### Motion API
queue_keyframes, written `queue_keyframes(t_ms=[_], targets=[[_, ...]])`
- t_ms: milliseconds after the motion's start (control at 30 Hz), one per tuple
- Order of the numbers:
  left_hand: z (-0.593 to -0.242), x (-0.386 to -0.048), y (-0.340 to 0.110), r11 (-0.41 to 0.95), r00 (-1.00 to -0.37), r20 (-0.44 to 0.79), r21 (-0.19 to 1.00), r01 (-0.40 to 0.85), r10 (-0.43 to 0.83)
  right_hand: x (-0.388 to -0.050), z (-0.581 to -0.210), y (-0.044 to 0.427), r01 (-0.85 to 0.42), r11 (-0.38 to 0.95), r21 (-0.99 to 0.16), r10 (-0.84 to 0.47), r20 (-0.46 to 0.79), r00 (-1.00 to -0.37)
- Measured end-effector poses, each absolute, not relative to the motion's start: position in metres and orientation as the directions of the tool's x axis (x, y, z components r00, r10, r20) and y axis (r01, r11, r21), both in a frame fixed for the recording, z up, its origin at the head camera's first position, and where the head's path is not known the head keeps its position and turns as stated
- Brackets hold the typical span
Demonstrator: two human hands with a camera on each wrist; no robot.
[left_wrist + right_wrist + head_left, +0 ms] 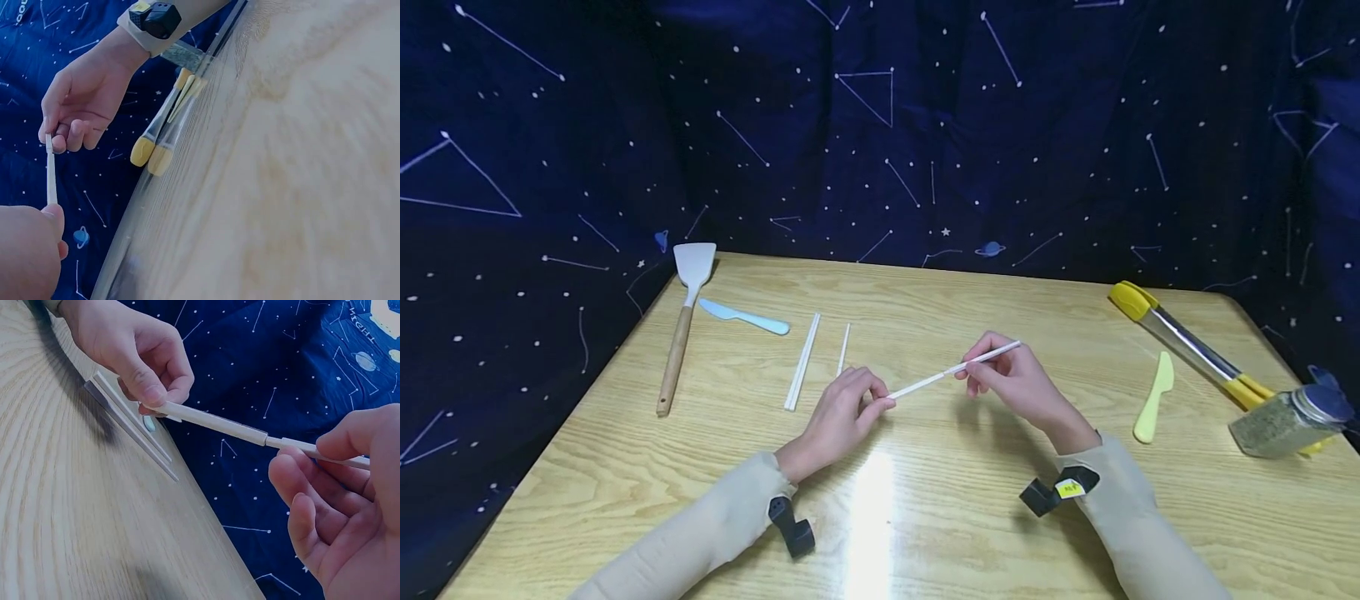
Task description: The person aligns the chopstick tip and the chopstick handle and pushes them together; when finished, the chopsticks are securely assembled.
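A thin white chopstick (925, 383) is held above the table between both hands. My left hand (838, 421) pinches its lower end between thumb and index finger. My right hand (1018, 383) pinches the upper part, whose tip sticks out past the fingers. In the right wrist view the chopstick (215, 425) has two sections, with a narrow neck showing between them near the right fingertips. Two white chopsticks (802, 362) lie side by side left of the left hand. Just behind that hand another slim white stick (844, 346) lies partly hidden.
At the far left lie a white spatula (681, 342) with a wooden handle and a blue knife (745, 317). On the right are a yellow knife (1153, 400), yellow-tipped tongs (1195, 343) and a jar of dried herbs (1273, 425). A dark starry cloth (880, 167) hangs behind the table.
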State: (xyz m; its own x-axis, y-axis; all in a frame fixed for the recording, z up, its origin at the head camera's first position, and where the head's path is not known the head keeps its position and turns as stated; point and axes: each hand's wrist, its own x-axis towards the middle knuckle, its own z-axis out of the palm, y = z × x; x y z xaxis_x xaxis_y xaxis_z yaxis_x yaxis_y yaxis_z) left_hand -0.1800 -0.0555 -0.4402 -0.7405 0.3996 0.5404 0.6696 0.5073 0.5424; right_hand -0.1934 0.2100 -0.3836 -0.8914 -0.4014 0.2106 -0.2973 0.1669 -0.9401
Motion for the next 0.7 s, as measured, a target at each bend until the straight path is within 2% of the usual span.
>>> queue_keyframes(t_ms=[333,467,700], targets=[[-0.4421,-0.1775,-0.0574,0.460,-0.727,0.550,0.563,0.687,0.412,-0.1948,-0.3837,0.2134,-0.313,0.104,-0.944,-0.470,0.231,-0.852],[-0.4423,-0.1766,-0.0554,0.434,-0.739,0.529,0.598,0.674,0.417,-0.1959,-0.3837,0.2169,-0.333,0.078,-0.940,-0.493,0.254,-0.832],[-0.4433,-0.1728,-0.0538,0.431,-0.769,0.477,0.640,0.636,0.425,-0.1937,-0.3819,0.2184,-0.340,0.116,-0.933,-0.501,0.241,-0.831]])
